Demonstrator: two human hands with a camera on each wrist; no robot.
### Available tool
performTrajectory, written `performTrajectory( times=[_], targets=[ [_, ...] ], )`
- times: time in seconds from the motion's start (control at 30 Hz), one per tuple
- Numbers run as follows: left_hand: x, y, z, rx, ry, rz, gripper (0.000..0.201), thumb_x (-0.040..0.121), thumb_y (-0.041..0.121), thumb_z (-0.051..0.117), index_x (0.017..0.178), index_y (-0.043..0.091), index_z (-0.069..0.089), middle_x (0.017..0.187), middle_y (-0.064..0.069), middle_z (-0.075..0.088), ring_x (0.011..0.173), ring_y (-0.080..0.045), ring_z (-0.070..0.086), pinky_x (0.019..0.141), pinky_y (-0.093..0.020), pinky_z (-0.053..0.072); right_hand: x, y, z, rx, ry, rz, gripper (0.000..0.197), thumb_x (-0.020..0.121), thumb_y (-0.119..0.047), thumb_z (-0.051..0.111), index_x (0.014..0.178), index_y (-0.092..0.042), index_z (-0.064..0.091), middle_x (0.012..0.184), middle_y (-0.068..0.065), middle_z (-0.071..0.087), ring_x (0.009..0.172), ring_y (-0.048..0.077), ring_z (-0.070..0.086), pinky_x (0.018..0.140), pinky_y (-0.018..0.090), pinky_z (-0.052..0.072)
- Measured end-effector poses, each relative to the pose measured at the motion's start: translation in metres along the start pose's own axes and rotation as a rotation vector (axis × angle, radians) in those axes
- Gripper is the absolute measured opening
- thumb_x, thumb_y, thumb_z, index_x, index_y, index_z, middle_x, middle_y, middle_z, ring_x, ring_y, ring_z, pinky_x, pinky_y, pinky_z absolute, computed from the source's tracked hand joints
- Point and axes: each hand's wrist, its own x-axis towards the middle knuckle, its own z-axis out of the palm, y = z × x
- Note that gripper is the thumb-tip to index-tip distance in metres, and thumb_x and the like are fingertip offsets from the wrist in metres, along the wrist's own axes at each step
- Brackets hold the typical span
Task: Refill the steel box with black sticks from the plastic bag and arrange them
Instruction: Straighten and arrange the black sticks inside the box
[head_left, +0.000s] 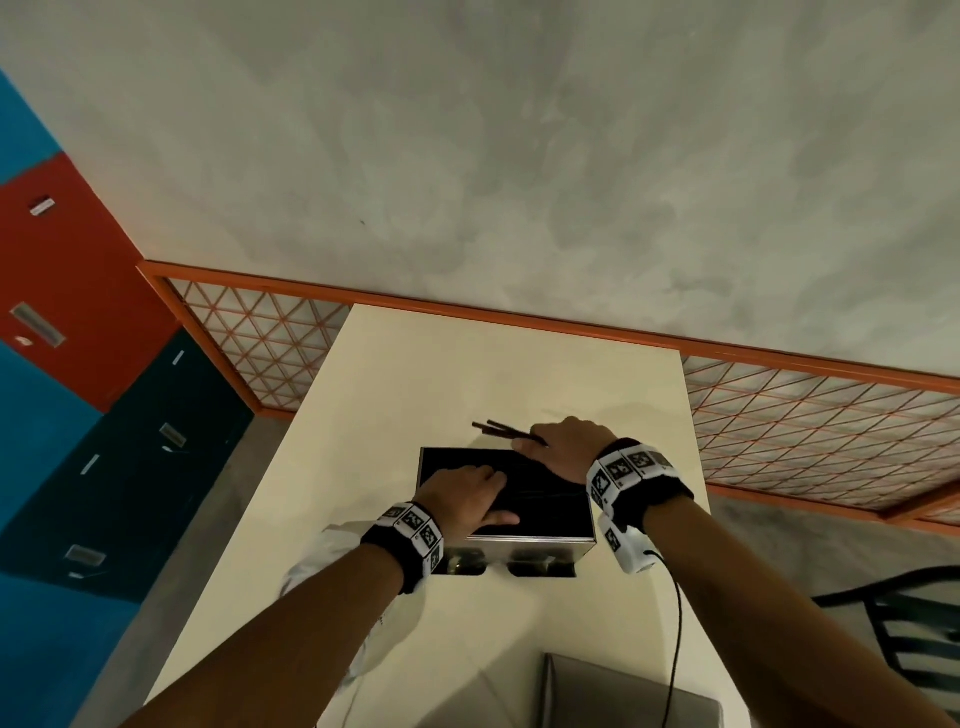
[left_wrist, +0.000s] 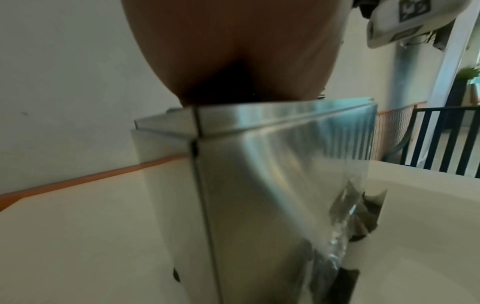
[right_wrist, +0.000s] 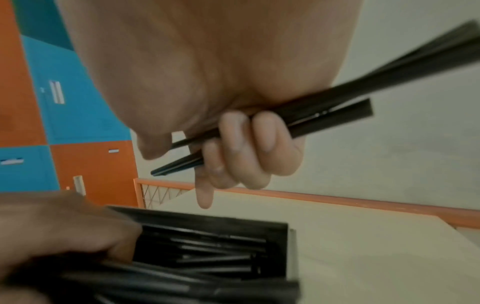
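The open-topped rectangular steel box (head_left: 530, 543) stands on the cream-coloured bench (head_left: 498, 374), already holding a layer of thin black sticks (right_wrist: 207, 257). The right hand (head_left: 569, 447) hovers over the box's far right corner, its grip clenched around a small bundle of black sticks (right_wrist: 324, 115) (their tips jut out past the fingers (right_wrist: 259, 148)). The left hand (head_left: 467, 496) lies flat on the sticks inside the box, fingers straight, while the crumpled clear plastic bag (head_left: 322, 566) sits on the bench just left of the box.

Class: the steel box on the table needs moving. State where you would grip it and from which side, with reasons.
Grip the steel box by its two short side walls, coming from above. The walls are flat and upright with a folded rim; the open top holds loose black sticks, so keep it level.
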Motion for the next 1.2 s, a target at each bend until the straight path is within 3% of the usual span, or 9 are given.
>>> performTrajectory(
  times=[0.17, 0.3, 0.4, 0.57, 0.73, 0.83, 0.97, 1.1, 1.2],
  targets=[
    [-0.015, -0.008, 0.011, -0.140, 0.063, 0.024, 0.068, 0.095, 0.069, 0.030, 0.118, 0.014, 0.063, 0.111, -0.004, 0.058, 0.099, -0.024, 0.056, 0.078, -0.041, 0.051, -0.008, -0.004, 0.017, -0.130, -0.020, 0.053, 0.054, 0.102, -0.055, 0.019, 0.108, -0.021, 0.061, 0.098, 0.007, 0.064, 0.089, 0.030, 0.062, 0.076, 0.036, 0.046],
    [-0.039, -0.009, 0.005, -0.103, 0.439, -0.039, 0.039, 0.105, 0.041, 0.041, 0.089, 0.015, 0.065, 0.087, 0.001, 0.057, 0.078, -0.020, 0.057, 0.058, -0.032, 0.047, -0.006, -0.019, 0.037, -0.248, -0.010, -0.084, 0.041, 0.102, -0.046, 0.031, 0.116, -0.020, 0.059, 0.110, 0.009, 0.063, 0.095, 0.032, 0.063, 0.078, 0.040, 0.050],
    [-0.048, -0.008, -0.005, -0.209, 0.578, -0.249, 0.028, 0.103, 0.032, 0.042, 0.092, 0.014, 0.061, 0.090, 0.003, 0.056, 0.081, -0.017, 0.056, 0.057, -0.030, 0.049, -0.003, -0.036, 0.061, -0.126, -0.038, -0.274, 0.043, 0.103, -0.043, 0.037, 0.135, -0.019, 0.051, 0.124, 0.011, 0.050, 0.108, 0.031, 0.055, 0.089, 0.044, 0.047],
    [-0.040, 0.002, -0.002, -0.320, 0.358, -0.178, 0.041, 0.101, 0.039, 0.040, 0.128, 0.012, 0.056, 0.124, -0.005, 0.056, 0.111, -0.022, 0.055, 0.092, -0.034, 0.051, 0.003, -0.020, 0.082, 0.105, 0.349, -0.182, 0.036, 0.099, -0.026, 0.042, 0.129, -0.012, 0.056, 0.121, 0.008, 0.052, 0.108, 0.027, 0.054, 0.095, 0.042, 0.047],
    [-0.024, 0.017, 0.023, -0.166, 0.055, -0.172, 0.077, 0.100, 0.061, 0.026, 0.155, 0.009, 0.033, 0.162, -0.010, 0.028, 0.151, -0.026, 0.025, 0.124, -0.047, 0.023, -0.019, -0.008, 0.104, 0.017, 0.332, -0.051, 0.054, 0.096, -0.042, 0.027, 0.134, -0.014, 0.054, 0.131, 0.009, 0.053, 0.121, 0.029, 0.052, 0.101, 0.044, 0.045],
    [-0.017, 0.025, 0.023, -0.129, -0.052, -0.219, 0.090, 0.092, 0.071, 0.006, 0.158, 0.014, 0.028, 0.166, -0.006, 0.019, 0.155, -0.024, 0.013, 0.125, -0.050, 0.012, -0.032, -0.011, 0.123, -0.072, 0.321, -0.050, 0.060, 0.093, -0.043, 0.017, 0.121, -0.017, 0.062, 0.117, 0.006, 0.061, 0.105, 0.027, 0.063, 0.088, 0.042, 0.052],
    [-0.027, 0.028, 0.033, -0.100, -0.015, -0.167, 0.081, 0.094, 0.071, 0.010, 0.146, 0.019, 0.046, 0.147, -0.004, 0.043, 0.134, -0.026, 0.042, 0.114, -0.045, 0.035, -0.048, -0.014, 0.125, -0.107, 0.271, -0.076, 0.073, 0.090, -0.047, -0.003, 0.121, -0.018, 0.056, 0.119, 0.005, 0.054, 0.108, 0.027, 0.056, 0.088, 0.041, 0.046],
    [-0.040, 0.031, 0.032, -0.056, 0.096, -0.187, 0.061, 0.101, 0.063, 0.018, 0.128, 0.022, 0.053, 0.125, 0.000, 0.050, 0.115, -0.023, 0.050, 0.092, -0.041, 0.047, -0.050, -0.013, 0.127, -0.126, 0.318, -0.088, 0.056, 0.097, -0.046, 0.011, 0.114, -0.019, 0.056, 0.117, 0.006, 0.052, 0.105, 0.028, 0.053, 0.084, 0.042, 0.048],
    [-0.034, 0.026, 0.028, -0.068, 0.207, -0.154, 0.055, 0.101, 0.058, 0.030, 0.127, 0.018, 0.058, 0.131, -0.003, 0.050, 0.122, -0.024, 0.048, 0.101, -0.041, 0.045, -0.042, -0.013, 0.124, -0.123, 0.395, -0.053, 0.039, 0.098, -0.039, 0.029, 0.119, -0.019, 0.055, 0.122, 0.006, 0.050, 0.109, 0.028, 0.052, 0.092, 0.043, 0.048]
  ],
)
